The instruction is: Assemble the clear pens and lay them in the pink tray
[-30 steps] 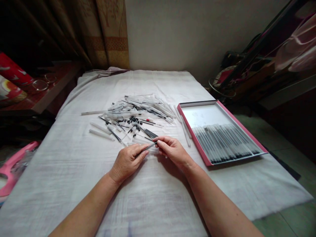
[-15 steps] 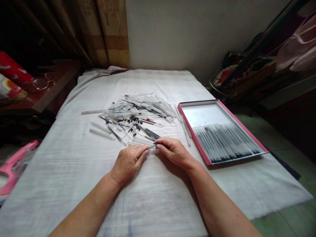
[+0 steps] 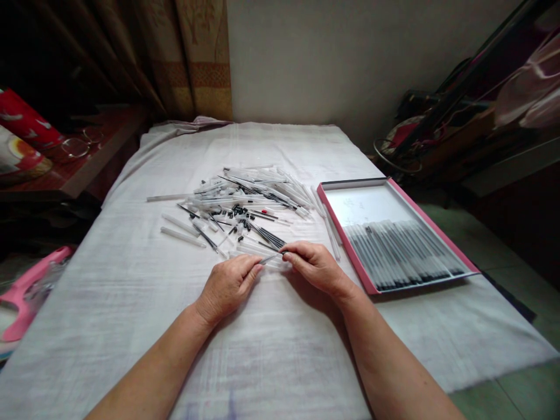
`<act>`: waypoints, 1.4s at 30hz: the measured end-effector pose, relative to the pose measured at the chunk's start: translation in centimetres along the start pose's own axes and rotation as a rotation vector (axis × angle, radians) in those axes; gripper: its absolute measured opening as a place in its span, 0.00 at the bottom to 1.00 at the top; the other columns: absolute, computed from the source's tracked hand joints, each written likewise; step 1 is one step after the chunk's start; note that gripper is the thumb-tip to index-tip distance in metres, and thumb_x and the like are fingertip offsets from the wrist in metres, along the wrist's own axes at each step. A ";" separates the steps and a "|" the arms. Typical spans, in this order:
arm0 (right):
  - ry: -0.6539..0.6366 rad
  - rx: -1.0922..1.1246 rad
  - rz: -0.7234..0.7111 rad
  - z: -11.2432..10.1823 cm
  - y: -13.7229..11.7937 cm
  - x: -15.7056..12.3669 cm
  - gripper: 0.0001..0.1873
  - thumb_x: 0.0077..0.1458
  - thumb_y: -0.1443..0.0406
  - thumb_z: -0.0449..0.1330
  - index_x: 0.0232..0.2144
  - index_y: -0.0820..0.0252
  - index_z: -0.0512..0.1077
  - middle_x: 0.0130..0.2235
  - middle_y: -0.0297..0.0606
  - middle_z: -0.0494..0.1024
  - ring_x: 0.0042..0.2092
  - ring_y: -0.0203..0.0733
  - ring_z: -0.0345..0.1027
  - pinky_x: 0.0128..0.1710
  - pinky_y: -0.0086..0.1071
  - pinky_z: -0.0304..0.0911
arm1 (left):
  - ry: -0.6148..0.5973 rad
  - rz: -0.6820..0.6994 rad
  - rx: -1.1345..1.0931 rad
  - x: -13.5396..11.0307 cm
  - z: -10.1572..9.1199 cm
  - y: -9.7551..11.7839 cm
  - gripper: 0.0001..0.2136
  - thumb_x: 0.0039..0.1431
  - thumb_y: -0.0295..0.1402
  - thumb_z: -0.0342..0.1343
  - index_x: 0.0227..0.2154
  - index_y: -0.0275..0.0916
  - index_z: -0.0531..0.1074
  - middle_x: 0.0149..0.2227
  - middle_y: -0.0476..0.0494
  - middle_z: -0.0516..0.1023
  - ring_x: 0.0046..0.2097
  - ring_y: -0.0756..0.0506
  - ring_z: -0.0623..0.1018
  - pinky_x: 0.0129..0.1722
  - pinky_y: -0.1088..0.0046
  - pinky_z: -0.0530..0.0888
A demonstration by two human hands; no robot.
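Above the near side of the pile, my left hand (image 3: 230, 286) is closed around a slim pen (image 3: 268, 258), whose grey, dark-cored end sticks out to the right. My right hand (image 3: 312, 265) pinches a small black piece at that end; whether it touches the pen I cannot tell. Behind my hands lie loose clear pen barrels (image 3: 181, 229), dark refills (image 3: 270, 236) and small black plugs (image 3: 238, 211), with one red piece (image 3: 265, 212) among them. To the right, a shallow pink-edged box (image 3: 343, 248) holds a row of assembled pens (image 3: 402, 254) with black ends.
A white cloth (image 3: 131, 326) covers the table. On the left stand a side table with eyeglasses (image 3: 75, 147) and a red container (image 3: 28, 119), and lower down a pink plastic object (image 3: 26, 289). A curtain (image 3: 201, 64) and wall are behind; a dark slanted frame (image 3: 472, 70) rises at right.
My right fingers have shifted slightly right, away from my left hand, so a little more of the pen shows between them. The pile and the box look the same.
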State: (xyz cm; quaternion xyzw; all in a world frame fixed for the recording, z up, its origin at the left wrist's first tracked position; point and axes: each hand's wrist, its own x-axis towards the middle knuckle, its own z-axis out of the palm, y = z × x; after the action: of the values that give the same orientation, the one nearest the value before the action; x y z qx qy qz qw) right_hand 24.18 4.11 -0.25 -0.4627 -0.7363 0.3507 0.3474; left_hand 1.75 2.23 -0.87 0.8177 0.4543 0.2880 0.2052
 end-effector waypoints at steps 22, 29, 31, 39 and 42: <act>0.329 -0.563 0.194 -2.5 2.0 4.0 0.14 0.57 0.66 0.54 0.41 0.57 0.78 0.44 0.43 0.80 0.46 0.46 0.73 0.49 0.37 0.65 | 0.071 -0.480 -0.800 0.9 -1.0 -0.5 0.22 0.52 0.50 0.59 0.39 0.34 0.73 0.28 0.46 0.77 0.25 0.52 0.71 0.22 0.78 0.66; 0.078 -0.890 0.390 -3.3 0.8 8.4 0.13 0.59 0.63 0.55 0.41 0.55 0.78 0.42 0.46 0.80 0.44 0.49 0.73 0.43 0.37 0.64 | 0.063 -0.466 -0.775 0.9 -0.9 -0.4 0.20 0.53 0.49 0.59 0.38 0.35 0.73 0.27 0.47 0.76 0.24 0.52 0.71 0.21 0.79 0.65; 0.042 -0.916 0.419 -3.3 0.3 9.0 0.13 0.57 0.66 0.56 0.43 0.58 0.77 0.42 0.48 0.80 0.44 0.50 0.73 0.42 0.37 0.63 | 0.056 -0.460 -0.766 0.9 -0.9 -0.4 0.20 0.53 0.49 0.58 0.38 0.35 0.73 0.27 0.47 0.76 0.25 0.52 0.72 0.22 0.78 0.65; -0.053 -0.947 0.359 -3.1 0.1 7.2 0.17 0.56 0.67 0.53 0.47 0.56 0.74 0.44 0.48 0.79 0.42 0.50 0.74 0.39 0.39 0.64 | 0.056 -0.420 -0.748 0.6 -0.3 -1.1 0.19 0.55 0.47 0.57 0.40 0.36 0.73 0.28 0.47 0.76 0.25 0.52 0.72 0.22 0.79 0.66; 0.062 -0.784 0.297 -3.0 0.9 5.4 0.16 0.56 0.65 0.54 0.44 0.55 0.75 0.43 0.44 0.78 0.40 0.47 0.74 0.40 0.38 0.64 | 0.048 -0.419 -0.729 0.5 -0.2 -1.3 0.18 0.56 0.47 0.56 0.40 0.36 0.74 0.28 0.46 0.76 0.25 0.52 0.72 0.22 0.79 0.67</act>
State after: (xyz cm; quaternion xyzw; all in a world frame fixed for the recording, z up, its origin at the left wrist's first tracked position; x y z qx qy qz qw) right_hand 25.32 9.96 1.58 -0.6714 -0.7285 0.0764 0.1127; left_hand 1.07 3.33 -1.34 0.5747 0.4836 0.4008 0.5247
